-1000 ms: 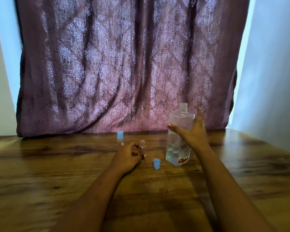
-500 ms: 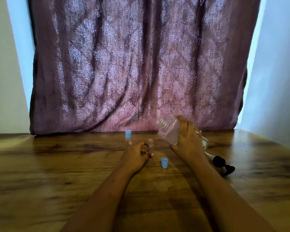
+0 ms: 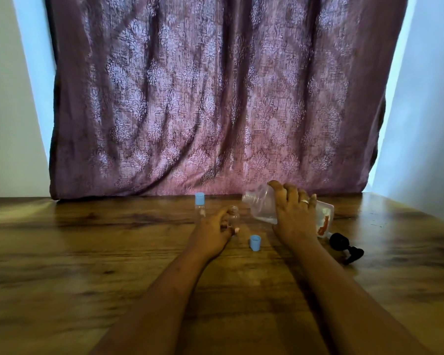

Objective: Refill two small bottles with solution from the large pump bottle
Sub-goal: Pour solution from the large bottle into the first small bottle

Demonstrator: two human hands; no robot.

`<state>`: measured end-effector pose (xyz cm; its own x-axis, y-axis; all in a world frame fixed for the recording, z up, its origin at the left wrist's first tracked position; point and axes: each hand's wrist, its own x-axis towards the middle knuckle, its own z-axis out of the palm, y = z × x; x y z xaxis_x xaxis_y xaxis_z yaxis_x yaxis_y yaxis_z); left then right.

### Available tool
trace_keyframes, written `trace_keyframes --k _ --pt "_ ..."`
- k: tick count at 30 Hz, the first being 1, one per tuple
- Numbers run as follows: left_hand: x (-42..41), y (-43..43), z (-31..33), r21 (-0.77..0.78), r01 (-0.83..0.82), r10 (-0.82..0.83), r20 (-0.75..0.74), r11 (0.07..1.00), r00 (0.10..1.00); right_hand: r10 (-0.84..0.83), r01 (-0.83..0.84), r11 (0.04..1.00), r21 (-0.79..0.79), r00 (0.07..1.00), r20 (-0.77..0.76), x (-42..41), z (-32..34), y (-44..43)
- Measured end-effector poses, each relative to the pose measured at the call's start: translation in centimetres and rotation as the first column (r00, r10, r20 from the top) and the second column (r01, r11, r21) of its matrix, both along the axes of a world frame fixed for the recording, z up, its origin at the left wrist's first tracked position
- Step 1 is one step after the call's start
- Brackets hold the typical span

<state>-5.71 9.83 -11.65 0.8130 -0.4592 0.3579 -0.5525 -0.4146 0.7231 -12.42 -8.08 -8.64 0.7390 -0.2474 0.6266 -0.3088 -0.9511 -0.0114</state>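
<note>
Farthest left of the big bottle (image 3: 262, 208) stands a capped bottle (image 3: 200, 204) with a blue cap, upright on the table (image 3: 87, 252), well apart from the big bottle's mouth. Next, nearer that mouth, the left hand (image 3: 213, 233) is wrapped around an open small bottle (image 3: 233, 216), steadying it upright on the wood; its neck sits lower than the big bottle's mouth and a little to its left. A loose blue cap (image 3: 255, 242) lies on the table just in front, between the two hands. The right hand (image 3: 294, 216) grasps the big bottle from above, tipped nearly flat with its open mouth pointing left toward the small one. Behind and right of its base lies the black pump (image 3: 344, 245), removed.

The wide mouth is the likely trouble: it looks far broader than the small neck, so a quick tilt could flood past and spill onto the table. The mouth does not yet seem lined up above the neck. A surge could also tip the light small bottle if the left hand loosens.
</note>
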Motion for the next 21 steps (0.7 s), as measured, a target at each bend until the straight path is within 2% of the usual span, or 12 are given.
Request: trace_keyframes --k 11,17,21 --pt "0.4 -0.5 -0.3 0.096 -0.013 0.011 0.024 0.995 1.000 0.023 -0.023 0.999 -0.037 1.000 0.006 0.0 -0.1 0.3" --pt "-0.1 -0.8 0.0 0.054 0.018 -0.018 -0.001 0.998 1.000 0.040 -0.039 0.998 -0.042 0.999 0.027 0.0 0.0 0.5" --pt "-0.4 -1.1 0.3 -0.052 -0.001 0.002 0.008 0.999 1.000 0.039 -0.036 0.997 -0.062 0.998 0.045 0.0 0.0 0.6"
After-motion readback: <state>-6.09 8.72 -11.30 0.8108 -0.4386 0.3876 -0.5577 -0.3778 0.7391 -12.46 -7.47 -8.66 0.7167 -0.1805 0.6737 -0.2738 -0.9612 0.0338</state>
